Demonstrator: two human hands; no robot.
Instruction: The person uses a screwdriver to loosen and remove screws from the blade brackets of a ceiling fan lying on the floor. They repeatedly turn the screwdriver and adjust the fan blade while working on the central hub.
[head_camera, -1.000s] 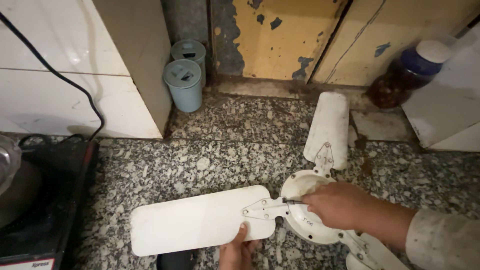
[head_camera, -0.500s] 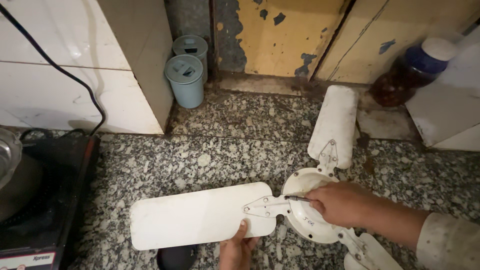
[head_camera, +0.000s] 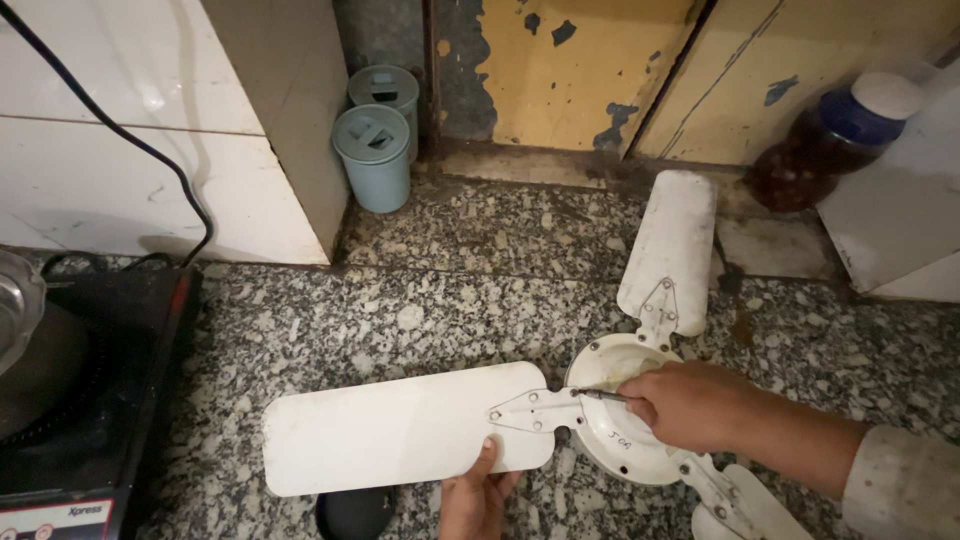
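Head camera is looking straight down at a white ceiling fan (head_camera: 600, 420) lying on a speckled granite floor (head_camera: 420, 310), its round hub (head_camera: 620, 440) sitting low and right of centre. The right hand (head_camera: 690, 405) is reaching in from the right, its grip closing around a slim screwdriver (head_camera: 598, 396) whose metal shaft is pointing left, the tip meeting the metal bracket (head_camera: 535, 410) where the long blade (head_camera: 400, 428) is joining the hub. The left hand (head_camera: 478, 500) is coming up from the bottom edge, thumb pressing on top of that blade's near edge just beside the bracket; its grip is holding the blade, though the fingers beneath are hidden. A second blade (head_camera: 668, 250) is stretching away toward the far wall, and a third blade (head_camera: 745, 505) is running off the lower right corner. A dark rounded object (head_camera: 352, 513) is peeking out just under the long blade. Two pale blue lidded containers (head_camera: 375, 155) are standing one behind the other in the corner beside a white tiled wall (head_camera: 150, 150). A peeling yellow door (head_camera: 570, 70) is filling the top. A dark jar with a blue and white lid (head_camera: 830, 140) is standing at the upper right. A black cooktop (head_camera: 90, 400) is sitting at the left, a black cable (head_camera: 130, 150) trailing up across the tiles.
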